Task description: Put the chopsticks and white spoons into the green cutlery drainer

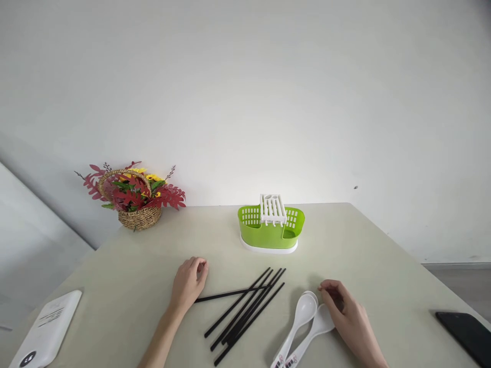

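Note:
My left hand (189,282) rests on the table with its fingers loosely curled, and I see nothing in them. By its wrist lies the end of a black chopstick (226,294), which crosses a loose bundle of several more black chopsticks (241,317). At the right, my right hand (347,313) has its fingers curled in too, holding nothing that I can see. It is beside white long-handled spoons (306,309), their bowls pointing away from me; one bowl is partly hidden under another. The nearest spoon (322,321) lies right at my right thumb, and I cannot tell whether they touch.
A green basket-like caddy (264,237) with a white slatted rack (273,209) and white base stands at the back middle. Artificial flowers fill a wicker basket (140,219) at back left. A white device (48,327) lies front left, a black phone (466,335) front right.

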Demonstrator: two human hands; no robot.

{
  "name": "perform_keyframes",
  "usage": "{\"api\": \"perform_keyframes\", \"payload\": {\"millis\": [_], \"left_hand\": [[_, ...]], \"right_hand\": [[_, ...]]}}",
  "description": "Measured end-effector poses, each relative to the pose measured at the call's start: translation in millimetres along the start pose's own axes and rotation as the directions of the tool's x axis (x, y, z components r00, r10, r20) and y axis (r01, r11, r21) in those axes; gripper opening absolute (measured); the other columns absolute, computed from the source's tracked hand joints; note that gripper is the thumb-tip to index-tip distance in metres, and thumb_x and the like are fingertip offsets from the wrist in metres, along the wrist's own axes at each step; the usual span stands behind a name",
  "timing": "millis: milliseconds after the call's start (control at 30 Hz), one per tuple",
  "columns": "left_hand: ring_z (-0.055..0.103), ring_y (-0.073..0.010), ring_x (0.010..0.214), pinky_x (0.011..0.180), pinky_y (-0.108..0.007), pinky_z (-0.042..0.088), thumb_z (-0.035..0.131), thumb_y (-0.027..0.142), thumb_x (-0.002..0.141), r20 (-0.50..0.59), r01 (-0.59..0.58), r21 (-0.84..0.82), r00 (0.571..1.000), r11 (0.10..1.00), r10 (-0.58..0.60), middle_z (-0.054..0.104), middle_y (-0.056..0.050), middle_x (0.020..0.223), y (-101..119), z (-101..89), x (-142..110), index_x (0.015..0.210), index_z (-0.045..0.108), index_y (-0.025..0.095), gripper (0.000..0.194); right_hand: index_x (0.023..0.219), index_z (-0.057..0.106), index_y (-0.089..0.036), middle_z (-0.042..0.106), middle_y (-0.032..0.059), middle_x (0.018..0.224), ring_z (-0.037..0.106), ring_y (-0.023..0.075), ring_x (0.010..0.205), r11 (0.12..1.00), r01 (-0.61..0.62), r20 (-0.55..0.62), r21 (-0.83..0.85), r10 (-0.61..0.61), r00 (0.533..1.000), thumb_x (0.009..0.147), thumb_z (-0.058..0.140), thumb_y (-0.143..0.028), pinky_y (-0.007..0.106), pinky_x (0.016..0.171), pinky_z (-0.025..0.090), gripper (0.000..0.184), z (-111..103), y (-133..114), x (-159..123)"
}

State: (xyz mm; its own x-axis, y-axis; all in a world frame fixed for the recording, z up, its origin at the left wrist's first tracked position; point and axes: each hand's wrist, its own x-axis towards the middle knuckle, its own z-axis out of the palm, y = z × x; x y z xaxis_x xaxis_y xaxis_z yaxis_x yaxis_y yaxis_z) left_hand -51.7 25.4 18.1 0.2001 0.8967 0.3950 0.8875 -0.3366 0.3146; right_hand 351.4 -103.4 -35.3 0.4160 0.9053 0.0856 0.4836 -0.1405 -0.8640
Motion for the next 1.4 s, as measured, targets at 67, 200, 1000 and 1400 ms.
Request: {"api": "perform_keyframes", "payload": {"millis": [67, 200, 1000, 1400], "left_hand": [[0.065, -0.0235, 0.078, 0.079, -0.038, 0.052, 0.039, 0.048, 0.101, -0.001, 0.004, -0.003, 1.000, 1.000, -0.004, 0.067, -0.004, 0.081, 0.4, -0.2, -0.2, 0.088, 0.059, 0.024, 0.034], [0.066, -0.0244, 0.079, 0.078, -0.039, 0.052, 0.039, 0.048, 0.101, -0.006, 0.010, 0.002, 1.000, 1.000, -0.010, 0.067, -0.004, 0.081, 0.6, -0.1, 0.2, 0.087, 0.059, 0.025, 0.034], [0.064, -0.0243, 0.081, 0.081, -0.040, 0.048, 0.039, 0.045, 0.103, 0.024, 0.001, -0.003, 1.000, 1.000, -0.001, 0.067, -0.005, 0.084, 0.5, 2.7, -2.0, 0.090, 0.061, 0.022, 0.034], [0.062, -0.0201, 0.087, 0.087, -0.034, 0.048, 0.057, 0.035, 0.100, 0.315, -0.201, -0.339, 0.896, 0.919, 0.312, 0.068, -0.003, 0.092, 67.8, -12.5, -14.5, 0.096, 0.065, 0.023, 0.015]], "right_hand": [[0.099, 0.064, -0.028, 0.078, 0.0053, 0.106, 0.073, 0.0258, 0.099, 1.000, -0.003, 0.000, -0.002, 0.003, 1.000, 0.090, 0.053, -0.055, 0.034, 0.083, 0.056, 0.031, -0.1, -0.9, 0.0], [0.098, 0.065, -0.027, 0.078, 0.0056, 0.104, 0.073, 0.0257, 0.096, 1.000, 0.024, -0.011, -0.003, -0.024, 1.000, 0.090, 0.053, -0.054, 0.034, 0.081, 0.057, 0.030, 0.5, -1.7, 0.0], [0.100, 0.066, -0.026, 0.078, 0.0060, 0.105, 0.074, 0.0243, 0.094, 0.997, 0.050, 0.005, -0.057, -0.050, 0.999, 0.089, 0.054, -0.053, 0.032, 0.078, 0.057, 0.032, 1.5, 2.7, 0.7], [0.100, 0.065, -0.027, 0.078, 0.0045, 0.105, 0.074, 0.0234, 0.096, 0.997, 0.031, 0.010, -0.073, -0.030, 0.999, 0.090, 0.050, -0.057, 0.032, 0.080, 0.058, 0.034, 0.9, 1.2, 1.0]]}}
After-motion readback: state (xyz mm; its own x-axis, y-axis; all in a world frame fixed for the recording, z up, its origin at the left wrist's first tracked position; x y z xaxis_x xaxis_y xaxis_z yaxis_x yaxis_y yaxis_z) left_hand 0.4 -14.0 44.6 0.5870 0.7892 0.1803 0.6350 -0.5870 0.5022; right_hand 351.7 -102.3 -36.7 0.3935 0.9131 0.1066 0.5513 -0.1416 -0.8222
